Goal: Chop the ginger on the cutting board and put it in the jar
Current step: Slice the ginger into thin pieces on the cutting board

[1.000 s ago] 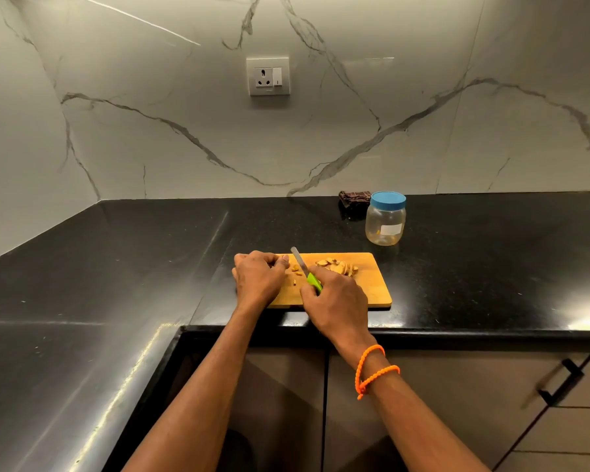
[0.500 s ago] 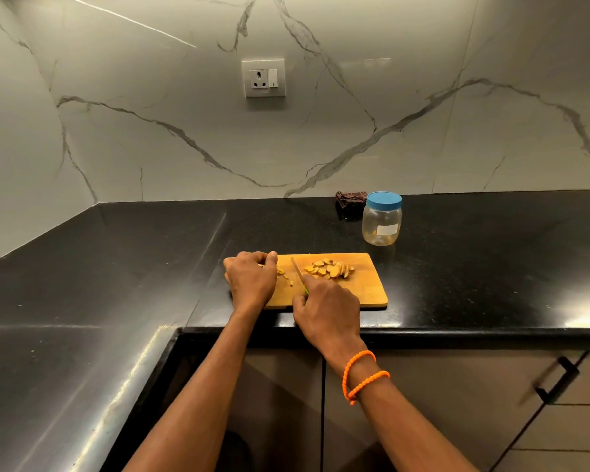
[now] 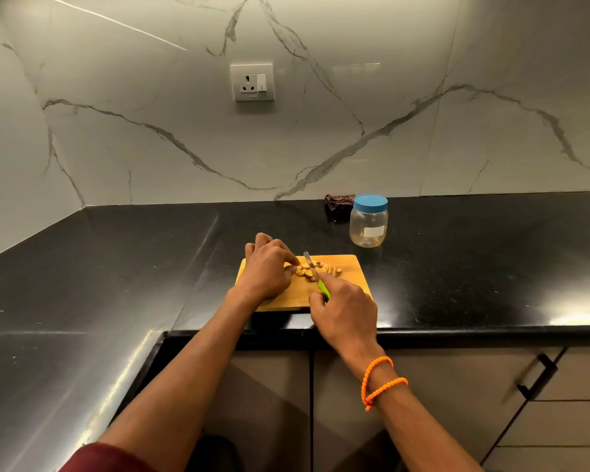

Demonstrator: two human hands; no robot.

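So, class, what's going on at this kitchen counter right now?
A person is chopping ginger on a wooden cutting board. The right hand grips a green-handled knife, its blade down among the pieces, while the left hand steadies the ginger with curled fingertips. Several cut pieces lie on the board. The jar stands behind the board on the black countertop, its blue lid on, so no ginger has gone in yet.
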